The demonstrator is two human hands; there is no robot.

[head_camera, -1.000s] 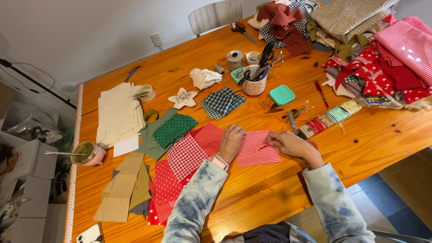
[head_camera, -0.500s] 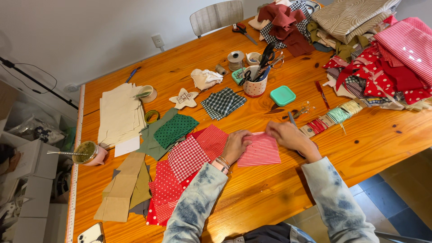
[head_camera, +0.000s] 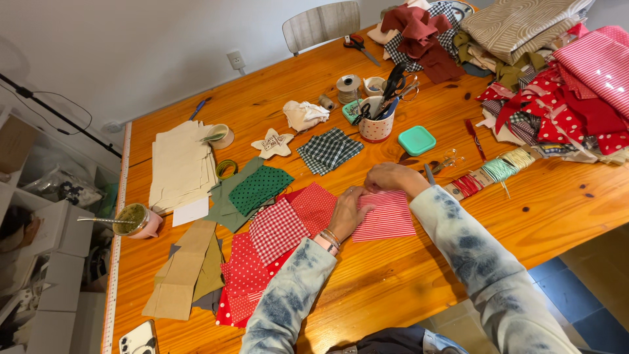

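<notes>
Hands meet on a red-and-white striped fabric square [head_camera: 388, 216] lying flat on the wooden table [head_camera: 576, 196]. The left hand [head_camera: 348, 213] rests palm down on the square's left edge, fingers spread and pressing rather than closed around anything. The right hand [head_camera: 391, 177] sits at the square's far edge, its fingers curled down over that border; whether they pinch the cloth or only press it, I cannot tell.

From both hands the free part of the square runs toward the person and to the right, its stripes running from the far edge to the near edge. Neither hand is clearly nearer: each already touches the cloth, left on the side edge, right on the far edge, and the two nearly touch at the far-left corner.

Just left of the left hand lie a red gingham piece [head_camera: 276, 231] and a red dotted piece [head_camera: 314, 204], overlapping. Farther left sits a green dotted piece [head_camera: 259, 187]. Beyond the right hand stand a dotted cup of scissors and pens [head_camera: 377, 124] and a small teal box [head_camera: 417, 140]. To the right of that hand, thread cards [head_camera: 491, 176] lie in a row, and a heap of folded fabrics [head_camera: 557, 78] fills the far right corner.
</notes>
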